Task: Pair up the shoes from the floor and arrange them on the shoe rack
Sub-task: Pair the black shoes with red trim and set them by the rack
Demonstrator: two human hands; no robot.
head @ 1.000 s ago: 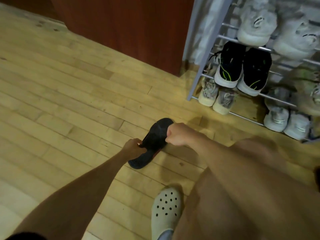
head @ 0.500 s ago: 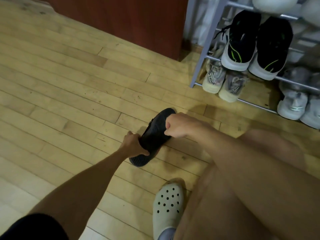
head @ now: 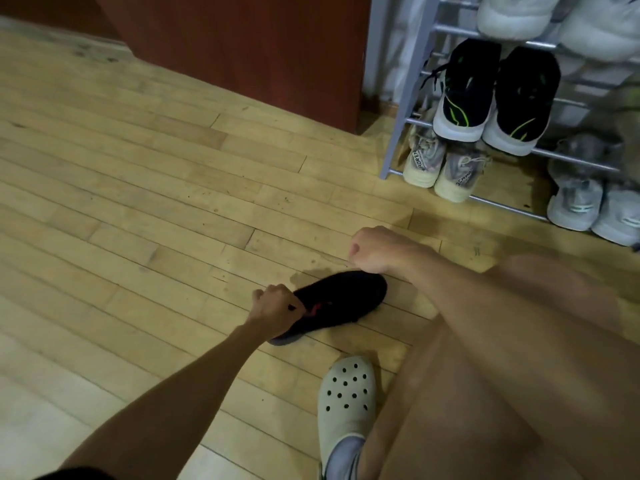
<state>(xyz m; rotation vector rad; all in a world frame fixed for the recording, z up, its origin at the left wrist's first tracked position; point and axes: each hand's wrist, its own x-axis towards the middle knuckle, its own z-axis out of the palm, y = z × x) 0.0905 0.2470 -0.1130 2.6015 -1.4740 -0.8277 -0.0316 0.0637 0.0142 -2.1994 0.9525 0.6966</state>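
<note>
A black shoe [head: 346, 303] with a red lining lies on the wooden floor, opening up, toe pointing right. My left hand [head: 277, 306] grips its heel end. My right hand [head: 381, 249] is a closed fist just above the toe, with nothing visible inside it. The grey metal shoe rack [head: 405, 98] stands at the upper right. It holds a black pair with green stripes [head: 495, 95], a beige pair [head: 440, 168] on the bottom rail, a grey pair [head: 588, 202] to the right, and white shoes [head: 512, 12] on top.
A red-brown cabinet [head: 242, 46] stands at the back, left of the rack. My foot in a pale perforated clog [head: 348, 393] rests on the floor below the black shoe. My bare leg fills the lower right.
The black shoe has turned from its side to opening up and lies flatter on the floor. My right hand has come off its toe and risen a little. The view has moved closer to the rack.
</note>
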